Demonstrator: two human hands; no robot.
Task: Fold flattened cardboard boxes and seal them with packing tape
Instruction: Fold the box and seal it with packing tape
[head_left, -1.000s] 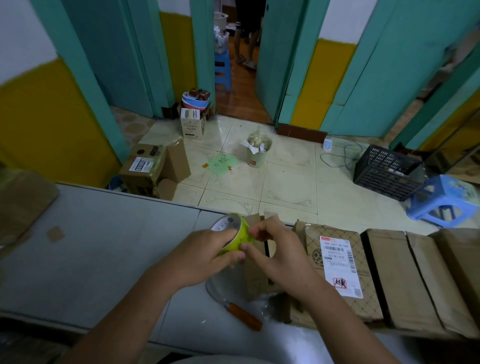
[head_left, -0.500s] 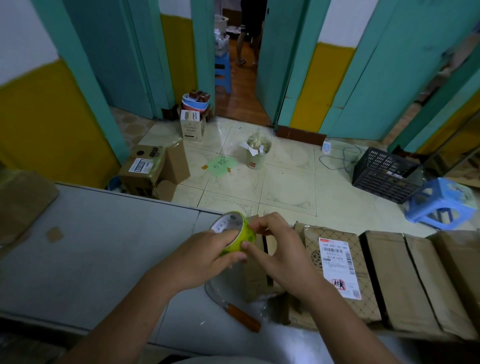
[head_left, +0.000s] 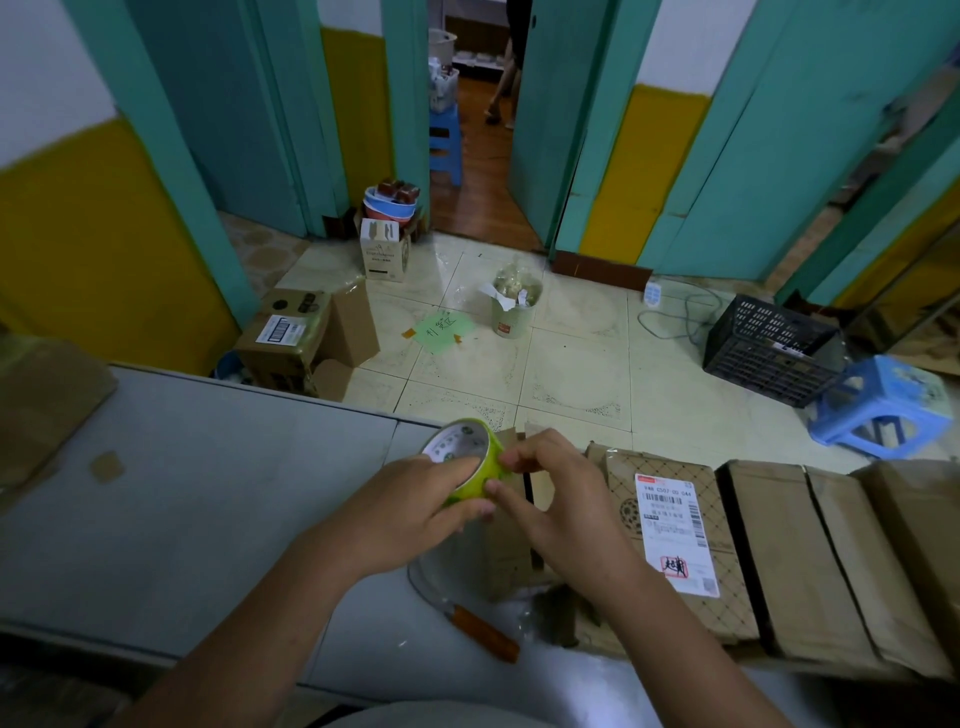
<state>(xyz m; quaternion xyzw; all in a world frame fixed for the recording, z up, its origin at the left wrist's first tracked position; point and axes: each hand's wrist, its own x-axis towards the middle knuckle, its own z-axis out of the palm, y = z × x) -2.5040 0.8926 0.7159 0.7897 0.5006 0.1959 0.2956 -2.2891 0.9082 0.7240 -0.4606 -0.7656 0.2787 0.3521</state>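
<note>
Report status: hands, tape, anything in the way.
Left hand grips the tape roll. Right hand pinches at its outer face, no strip visibly pulled. Flattened boxes lie at right. Orange-handled knife on the table below both.

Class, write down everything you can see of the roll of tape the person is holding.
The roll of tape is a ring with a yellow-green outer band and a white printed core. It is tilted, open face up and leftward, above the grey table's far edge. The left hand grips it from beneath; the right hand's fingertips pinch its band.
</note>
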